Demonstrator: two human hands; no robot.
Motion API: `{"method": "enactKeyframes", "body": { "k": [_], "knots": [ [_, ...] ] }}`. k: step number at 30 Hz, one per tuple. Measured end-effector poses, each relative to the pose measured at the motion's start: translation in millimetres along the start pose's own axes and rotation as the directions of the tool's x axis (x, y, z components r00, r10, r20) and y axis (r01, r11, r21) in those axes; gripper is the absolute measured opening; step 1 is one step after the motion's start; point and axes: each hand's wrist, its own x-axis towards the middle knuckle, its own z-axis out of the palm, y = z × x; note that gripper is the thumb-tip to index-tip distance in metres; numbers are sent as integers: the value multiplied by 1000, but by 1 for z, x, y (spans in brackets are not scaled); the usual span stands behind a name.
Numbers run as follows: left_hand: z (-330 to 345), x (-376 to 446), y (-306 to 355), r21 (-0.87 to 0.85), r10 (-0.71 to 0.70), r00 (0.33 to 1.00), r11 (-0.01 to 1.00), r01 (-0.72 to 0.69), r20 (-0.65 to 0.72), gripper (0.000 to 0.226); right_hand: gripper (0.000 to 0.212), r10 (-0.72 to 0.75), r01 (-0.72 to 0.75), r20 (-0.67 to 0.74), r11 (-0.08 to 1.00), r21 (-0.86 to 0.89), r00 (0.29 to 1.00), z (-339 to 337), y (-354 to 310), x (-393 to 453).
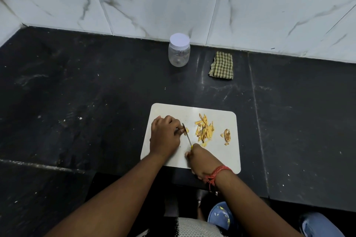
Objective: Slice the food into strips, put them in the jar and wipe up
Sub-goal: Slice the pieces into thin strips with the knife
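A white cutting board (221, 158) lies on the black counter. My left hand (165, 134) rests on its left part, fingertips pinching a small yellow piece of food (186, 131). My right hand (200, 159) grips a knife (187, 136) by its yellow handle, the blade standing against the piece beside my left fingers. A pile of yellow strips (204, 130) lies mid-board, and brown peel scraps (227, 135) lie to its right. A clear jar (179, 50) with a white lid on stands at the back by the wall.
A folded green checked cloth (221, 65) lies to the right of the jar near the marble-tiled wall. The black counter (86, 102) spreads wide on both sides of the board. Below its front edge, blue slippers (221, 215) show on the floor.
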Motion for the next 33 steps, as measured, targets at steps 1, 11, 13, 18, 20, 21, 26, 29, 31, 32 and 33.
{"method": "enactKeyframes", "body": {
  "k": [1,11,13,18,20,21,26,29,31,32,33],
  "knots": [
    [0,0,1,1,-1,1000,1000,1,-4,7,14,0,0,2,1000,-6,1000,0,0,-1],
    [2,0,4,-3,-23,999,1000,23,-22,11,4,-37,37,-18,999,-27,999,13,15,-16],
    [3,0,4,-11,-18,1000,1000,17,-25,11,6,-47,46,-41,999,-23,998,14,21,-21],
    [2,-1,2,-7,3,1000,1000,-3,-22,9,12,21,-21,-6,1000,-5,1000,14,26,-30],
    [1,-1,1,-11,2,1000,1000,-2,-8,7,13,13,-14,22,999,50,1000,11,26,-37],
    [1,-1,1,-13,-2,1000,1000,2,2,5,14,7,-9,18,991,132,1000,9,26,-42],
    [0,-2,-1,-48,-8,1000,999,10,28,2,26,24,-7,-55,957,291,998,1,22,-47],
    [-2,-1,-1,-72,-23,999,997,26,31,3,26,4,22,-86,955,296,996,0,13,-39],
    [-2,-1,-1,-87,-26,999,996,28,29,4,25,-14,38,-91,961,274,996,0,7,-32],
    [-2,-1,-1,-97,-28,999,995,31,31,4,25,-15,39,-95,964,263,995,0,4,-29],
    [-2,-1,-1,-105,-30,999,994,33,33,3,25,-10,34,-97,967,254,995,0,2,-26]
  ]
}}
